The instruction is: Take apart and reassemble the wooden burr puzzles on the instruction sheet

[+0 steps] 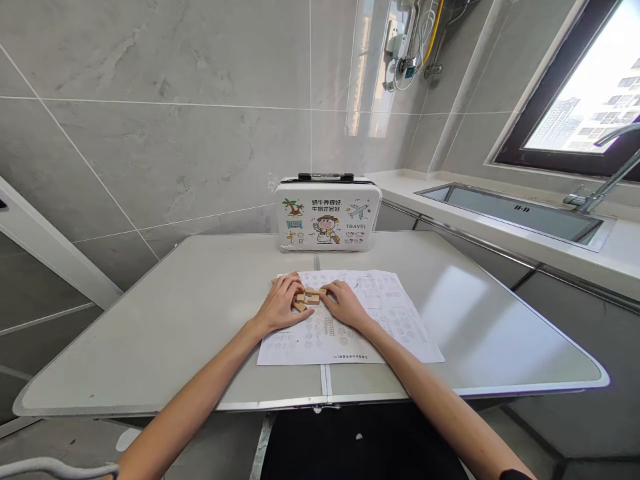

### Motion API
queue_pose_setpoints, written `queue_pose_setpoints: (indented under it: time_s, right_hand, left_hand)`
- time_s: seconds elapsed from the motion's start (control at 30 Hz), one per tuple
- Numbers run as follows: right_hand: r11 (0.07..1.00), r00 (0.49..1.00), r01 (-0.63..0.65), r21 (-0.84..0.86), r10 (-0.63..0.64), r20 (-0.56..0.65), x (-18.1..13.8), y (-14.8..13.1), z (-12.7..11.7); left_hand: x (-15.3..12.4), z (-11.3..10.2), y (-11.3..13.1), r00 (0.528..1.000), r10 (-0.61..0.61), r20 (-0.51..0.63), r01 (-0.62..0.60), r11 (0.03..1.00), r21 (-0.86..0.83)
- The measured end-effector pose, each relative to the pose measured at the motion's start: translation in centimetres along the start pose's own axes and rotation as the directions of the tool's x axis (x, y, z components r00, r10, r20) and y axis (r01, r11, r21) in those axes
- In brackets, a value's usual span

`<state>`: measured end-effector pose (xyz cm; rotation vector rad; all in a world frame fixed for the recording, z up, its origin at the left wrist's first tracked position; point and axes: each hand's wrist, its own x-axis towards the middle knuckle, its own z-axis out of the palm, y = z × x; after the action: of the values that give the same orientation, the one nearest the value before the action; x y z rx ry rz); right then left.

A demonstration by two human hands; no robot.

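Several small light-brown wooden blocks (312, 299) lie in a loose cluster on a printed paper sheet (390, 333). My left hand (280, 308) curls around the left side of the cluster, fingers over some blocks and thumb stretched along the near side. Part of the cluster is hidden under those fingers. From the right, my right hand (345, 303) pinches the end of one block at the cluster's edge, its fingertips closed together. The sheet carries rows of small printed diagrams, too fine to read.
A white cartoon-printed case (327, 217) with a black handle stands at the table's back edge against grey tiles. The pale folding table (200, 293) has a centre seam. At the right are a counter with a covered sink (515, 210), a faucet (595, 197) and a window.
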<state>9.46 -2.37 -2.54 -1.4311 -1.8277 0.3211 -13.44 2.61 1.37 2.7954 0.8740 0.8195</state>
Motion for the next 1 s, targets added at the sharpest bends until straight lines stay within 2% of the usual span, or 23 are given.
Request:
queue_pose_setpoints:
  time_s: [0.13,0.33,0.47,0.63,0.83,1.0]
  right_hand:
    - [0.998,0.997,0.051,0.03,-0.052,0.054,-0.2,-0.4,-0.3]
    - [0.973,0.972,0.159,0.167,-0.184,0.146,-0.4,-1.2,-0.7]
    - [0.967,0.971,0.149,0.208,-0.183,0.154,-0.5,-1.4,-0.5]
    - [0.966,0.984,0.11,0.235,-0.139,0.111,-0.6,-1.0,-0.1]
    - [0.979,0.992,0.086,0.185,-0.102,0.08,-0.5,-1.1,-0.1]
    - [0.984,0.991,0.099,0.147,-0.111,0.079,-0.6,-1.7,-0.5]
  left_hand:
    - [-0.1,0.3,-0.3,0.999,0.044,0.028,-0.043,0.998,-0.052]
    - [0.0,-0.1,0.2,0.99,0.114,0.082,-0.104,0.988,-0.116]
    - [-0.1,0.0,0.4,0.993,0.081,0.087,-0.072,0.992,-0.103]
    - [-0.1,0.4,0.4,0.999,0.027,0.034,-0.027,1.0,-0.006]
    - [0.0,0.5,0.2,0.998,-0.05,-0.046,0.053,0.995,0.085]
    - [0.1,0.2,0.5,0.993,-0.052,-0.108,0.062,0.995,0.084]
